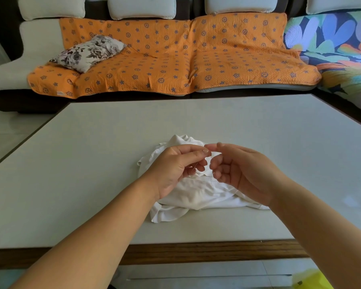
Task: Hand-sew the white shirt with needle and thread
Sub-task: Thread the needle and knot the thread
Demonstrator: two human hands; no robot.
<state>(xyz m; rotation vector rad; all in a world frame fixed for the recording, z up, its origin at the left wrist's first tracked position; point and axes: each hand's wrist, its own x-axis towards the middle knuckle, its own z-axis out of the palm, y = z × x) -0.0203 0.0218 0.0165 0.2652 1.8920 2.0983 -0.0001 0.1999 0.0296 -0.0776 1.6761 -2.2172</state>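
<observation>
A crumpled white shirt lies on the pale table near its front edge. Both my hands hover just above it, fingertips nearly meeting. My left hand pinches a thin needle between thumb and forefinger; the needle slants down toward the palm. My right hand has thumb and forefinger pinched together close to the left fingertips, with the other fingers curled. A fine thread hangs from there down to the shirt; it is barely visible.
A sofa with an orange patterned cover and a floral pillow stands beyond the table. A colourful blanket lies at the right. The table's wooden front edge runs below my forearms. Something yellow sits at the bottom right.
</observation>
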